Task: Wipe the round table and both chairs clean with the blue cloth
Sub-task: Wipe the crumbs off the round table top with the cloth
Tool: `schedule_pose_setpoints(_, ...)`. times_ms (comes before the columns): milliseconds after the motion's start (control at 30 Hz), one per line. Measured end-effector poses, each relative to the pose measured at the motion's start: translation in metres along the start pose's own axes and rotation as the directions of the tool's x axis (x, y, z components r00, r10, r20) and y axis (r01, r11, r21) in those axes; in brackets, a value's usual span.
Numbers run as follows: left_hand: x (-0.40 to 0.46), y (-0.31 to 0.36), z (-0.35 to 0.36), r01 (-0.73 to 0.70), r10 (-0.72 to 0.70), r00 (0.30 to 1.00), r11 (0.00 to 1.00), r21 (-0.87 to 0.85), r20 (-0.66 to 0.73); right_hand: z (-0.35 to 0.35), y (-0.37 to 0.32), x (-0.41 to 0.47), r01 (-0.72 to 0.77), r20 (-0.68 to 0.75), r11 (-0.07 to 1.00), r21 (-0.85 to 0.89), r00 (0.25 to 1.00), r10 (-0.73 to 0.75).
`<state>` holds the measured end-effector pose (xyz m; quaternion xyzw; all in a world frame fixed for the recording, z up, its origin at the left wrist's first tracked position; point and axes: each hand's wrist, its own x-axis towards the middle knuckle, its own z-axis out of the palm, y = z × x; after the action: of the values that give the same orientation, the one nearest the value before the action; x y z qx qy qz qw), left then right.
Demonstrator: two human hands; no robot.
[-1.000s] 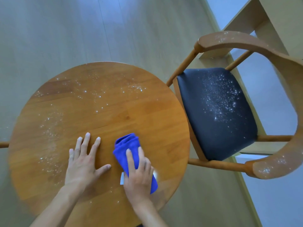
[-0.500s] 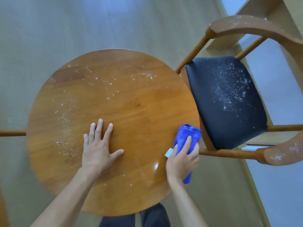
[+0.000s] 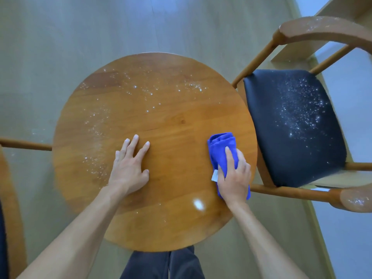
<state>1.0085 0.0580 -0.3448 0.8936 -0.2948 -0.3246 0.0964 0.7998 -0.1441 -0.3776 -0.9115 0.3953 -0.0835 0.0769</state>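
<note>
The round wooden table (image 3: 171, 121) has white specks over its far and left parts; its near right part looks clean. My right hand (image 3: 233, 178) grips the folded blue cloth (image 3: 220, 146) and holds it down on the table near the right edge, index finger stretched along it. My left hand (image 3: 128, 168) lies flat on the table's middle, fingers spread. To the right stands a wooden chair with a black seat (image 3: 291, 127) dusted with white specks; its curved armrest (image 3: 322, 27) is speckled too. A second chair (image 3: 12, 198) shows only at the left edge.
Pale wood floor (image 3: 60, 47) surrounds the table. A light wooden piece of furniture (image 3: 342, 9) stands behind the right chair. My dark trouser legs (image 3: 161, 264) are just under the table's near edge.
My right hand swept the cloth from the table's near middle out to the right edge, then back a little onto the top. My left hand stayed flat on the table.
</note>
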Motion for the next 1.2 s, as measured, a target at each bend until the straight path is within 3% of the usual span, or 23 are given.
schedule_pose_setpoints(67, 0.001, 0.001, -0.001, 0.018, -0.018, 1.0, 0.998, -0.054, -0.004, 0.005, -0.024, -0.001, -0.212, -0.055, 0.977, -0.01, 0.976, 0.211)
schedule_pose_setpoints(133, -0.001, 0.003, -0.002, 0.028, -0.032, 0.999, 0.994, -0.106, -0.031, 0.009, -0.06, -0.023, -0.239, -0.028, 0.971, 0.011, 0.971, 0.239)
schedule_pose_setpoints(267, -0.016, 0.026, 0.005, -0.053, 0.009, 0.975, 0.979, -0.195, -0.221, -0.008, -0.117, -0.083, -0.049, 0.182, 0.984, 0.171, 0.983, 0.017)
schedule_pose_setpoints(367, -0.035, 0.055, 0.021, -0.169, 0.105, 0.944, 0.968, -0.186, -0.313, -0.027, -0.085, -0.067, -0.022, 0.232, 0.93, 0.367, 0.97, -0.069)
schedule_pose_setpoints(500, -0.059, 0.095, 0.071, -0.122, 0.124, 0.959, 0.992, 0.023, -0.254, -0.017, -0.018, -0.016, 0.002, 0.143, 0.982, 0.188, 0.989, -0.029)
schedule_pose_setpoints(600, -0.061, 0.118, 0.095, 0.001, 0.013, 0.968, 0.999, 0.054, -0.251, 0.007, -0.004, -0.013, 0.1, 0.173, 0.992, 0.078, 0.978, -0.112)
schedule_pose_setpoints(733, -0.059, 0.135, 0.103, 0.072, -0.061, 0.961, 0.997, 0.03, -0.271, 0.024, 0.005, -0.019, 0.128, 0.101, 0.991, 0.026, 0.986, -0.13)
schedule_pose_setpoints(1000, -0.092, 0.14, 0.142, -0.145, 0.181, 0.946, 0.978, 0.149, -0.27, 0.032, 0.005, -0.021, 0.167, 0.023, 0.986, -0.024, 0.986, -0.166)
schedule_pose_setpoints(1200, -0.085, 0.072, 0.12, -0.212, 0.25, 0.861, 0.968, 0.135, -0.442, 0.026, -0.002, -0.02, 0.104, 0.048, 0.994, 0.04, 0.993, -0.106)
